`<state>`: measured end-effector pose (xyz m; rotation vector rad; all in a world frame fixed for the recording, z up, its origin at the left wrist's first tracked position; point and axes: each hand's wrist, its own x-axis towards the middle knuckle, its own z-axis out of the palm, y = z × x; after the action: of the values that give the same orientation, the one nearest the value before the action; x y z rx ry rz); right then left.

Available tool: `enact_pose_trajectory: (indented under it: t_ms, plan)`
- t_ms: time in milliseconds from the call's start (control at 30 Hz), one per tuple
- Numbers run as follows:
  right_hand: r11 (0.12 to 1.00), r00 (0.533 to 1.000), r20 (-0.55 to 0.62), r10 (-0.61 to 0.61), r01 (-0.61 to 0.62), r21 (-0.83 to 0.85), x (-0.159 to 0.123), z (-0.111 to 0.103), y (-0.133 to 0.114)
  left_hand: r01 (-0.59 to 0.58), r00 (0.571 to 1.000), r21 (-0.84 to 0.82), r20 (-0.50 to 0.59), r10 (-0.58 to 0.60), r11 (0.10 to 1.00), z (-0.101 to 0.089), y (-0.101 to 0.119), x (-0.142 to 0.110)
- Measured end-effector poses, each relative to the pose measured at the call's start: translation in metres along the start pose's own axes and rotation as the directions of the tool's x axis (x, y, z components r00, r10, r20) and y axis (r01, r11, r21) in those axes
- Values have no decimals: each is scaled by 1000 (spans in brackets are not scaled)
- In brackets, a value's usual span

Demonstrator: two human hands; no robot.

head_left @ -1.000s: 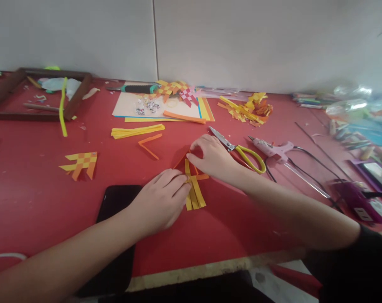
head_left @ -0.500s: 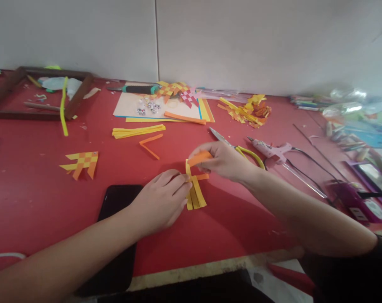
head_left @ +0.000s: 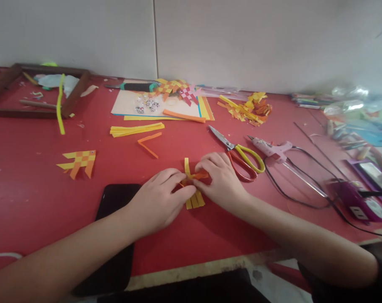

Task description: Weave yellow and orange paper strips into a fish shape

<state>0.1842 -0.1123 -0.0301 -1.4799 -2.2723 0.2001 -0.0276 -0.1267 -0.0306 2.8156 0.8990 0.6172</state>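
Observation:
Between my hands lies a small weave of yellow paper strips [head_left: 195, 201], crossed by an orange paper strip [head_left: 201, 174]. My left hand [head_left: 164, 195] pinches the weave's left side, fingertips closed on the yellow strips. From the right, my right hand [head_left: 221, 179] grips the orange strip between thumb and fingers. One yellow strip stands up beyond the fingertips, while several others fan out toward me. The crossing itself is mostly covered by my fingers. A finished woven paper fish [head_left: 82, 162] in yellow and orange rests to the left.
Scissors [head_left: 238, 151] and a pink glue gun [head_left: 271, 149] with its cord lie to the right. A black phone [head_left: 115, 235] is under my left forearm. Yellow strips [head_left: 137, 129], a folded orange strip [head_left: 148, 143], paper scraps [head_left: 249, 109] and a wooden frame [head_left: 74, 94] lie farther back.
My right hand has come down and closer to my left hand, bringing the raised orange strip down onto the yellow strips. The scissors' handles are now uncovered.

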Motion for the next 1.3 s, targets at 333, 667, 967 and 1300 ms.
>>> enact_pose_trajectory:
  t_ms: [333,667,967,1300]
  plan:
    - [967,967,-25,-252,251,-46,-24,-11,-3,-10,991,-145,-130,-9,989,3,-2,-2]
    - [955,961,88,-261,270,-126,-40,-11,-14,94,990,-291,-74,-120,952,1,-4,-5]
    - [966,968,135,-211,228,-123,-41,-9,-26,340,934,-481,72,-350,808,-1,-5,3]
    - [969,971,73,-228,234,-85,-49,-11,-28,370,927,-398,102,-361,839,-1,-8,4]
